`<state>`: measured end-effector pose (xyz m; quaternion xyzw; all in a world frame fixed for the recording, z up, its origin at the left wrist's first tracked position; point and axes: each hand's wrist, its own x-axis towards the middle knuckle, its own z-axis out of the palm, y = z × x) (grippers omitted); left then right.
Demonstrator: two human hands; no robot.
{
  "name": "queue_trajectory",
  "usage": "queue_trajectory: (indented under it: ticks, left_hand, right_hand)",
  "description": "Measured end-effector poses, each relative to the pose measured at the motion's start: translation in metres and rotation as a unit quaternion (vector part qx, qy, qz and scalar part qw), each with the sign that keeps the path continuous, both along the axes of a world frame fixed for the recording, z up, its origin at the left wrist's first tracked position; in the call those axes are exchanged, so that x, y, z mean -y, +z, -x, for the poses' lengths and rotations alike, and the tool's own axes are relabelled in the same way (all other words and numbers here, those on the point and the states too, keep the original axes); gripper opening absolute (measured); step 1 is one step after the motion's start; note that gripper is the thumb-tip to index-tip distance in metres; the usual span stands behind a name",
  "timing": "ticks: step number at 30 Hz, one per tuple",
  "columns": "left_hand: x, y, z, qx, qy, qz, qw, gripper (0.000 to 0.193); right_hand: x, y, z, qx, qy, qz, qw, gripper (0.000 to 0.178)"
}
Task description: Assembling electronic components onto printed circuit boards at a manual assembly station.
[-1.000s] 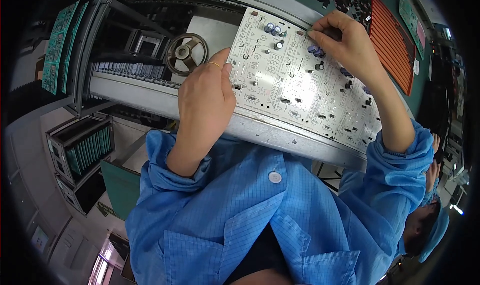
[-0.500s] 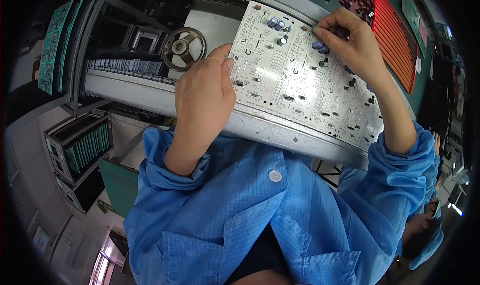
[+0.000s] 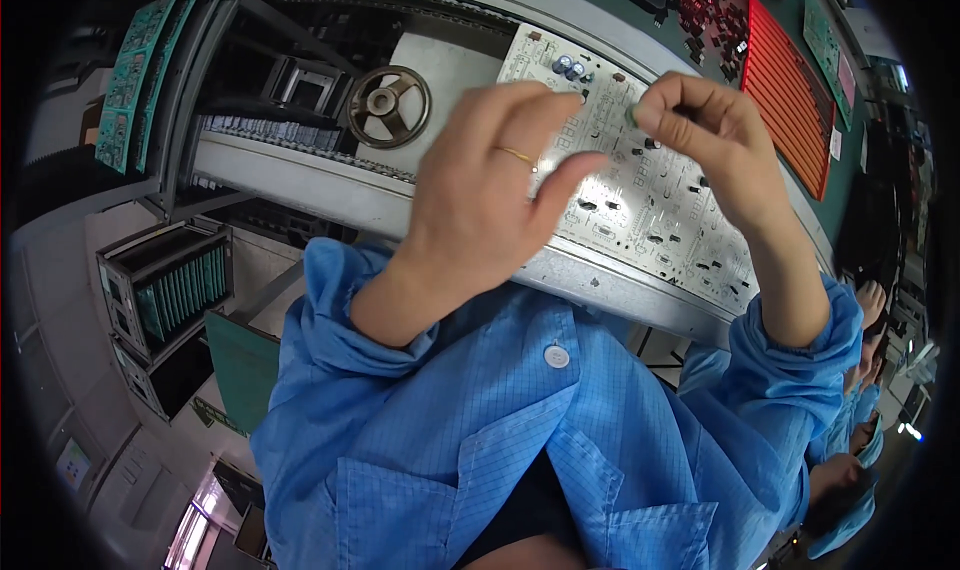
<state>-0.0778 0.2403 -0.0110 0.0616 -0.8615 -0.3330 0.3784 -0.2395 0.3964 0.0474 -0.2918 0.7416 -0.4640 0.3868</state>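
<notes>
A blue smock with a white button fills the near part of the view, its bunched cuffs leaving both forearms bare. Beyond it runs a pale metal rail, and past the rail's edge lies the circuit board, under and between the two hands. The left hand, a thin gold ring on one finger, is over the board's left part and hides much of it; its thumb stands well apart from its fingers, with nothing seen in the gap, and whether it touches the board cannot be told. The right hand is over the board's far right side, thumb and forefinger pinching a small green part, too blurred to tell more of. The board is white and flat, set aslant, its face crowded with dark printed outlines and symbols; a bright glare sits near its middle. Small black cylinders stand scattered across it, and a pair of blue capacitors stands near its far left corner. Left of the board is a metal handwheel with spokes. Farther off, beyond the right hand, dark parts lie heaped under reddish light on a green surface, beside an orange ribbed tray.
</notes>
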Motion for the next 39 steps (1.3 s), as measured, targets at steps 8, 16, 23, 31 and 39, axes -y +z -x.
queue_trajectory:
  ticks: [8, 16, 23, 31, 39]
  left_hand:
    - [-0.022, 0.006, 0.004, -0.011, -0.072, -0.024, 0.997, 0.024]
    - [-0.029, 0.003, 0.002, -0.002, -0.075, -0.023, 0.997, 0.017]
    - [-0.029, -0.002, 0.001, 0.003, -0.081, -0.032, 0.996, 0.022]
    - [-0.001, -0.007, -0.022, 0.083, 0.034, -0.054, 0.994, 0.032]
    - [0.01, -0.022, -0.043, 0.225, 0.085, -0.01, 0.971, 0.03]
  right_hand:
    - [-0.009, 0.005, -0.02, 0.039, -0.01, -0.023, 0.999, 0.015]
    - [-0.015, 0.0, -0.022, 0.033, -0.002, -0.036, 0.999, 0.015]
    - [-0.016, -0.005, -0.016, 0.05, -0.02, -0.01, 0.999, 0.014]
    - [-0.016, -0.034, 0.047, -0.406, 0.045, -0.032, 0.912, 0.014]
    - [-0.007, -0.028, 0.045, -0.407, 0.084, -0.109, 0.903, 0.016]
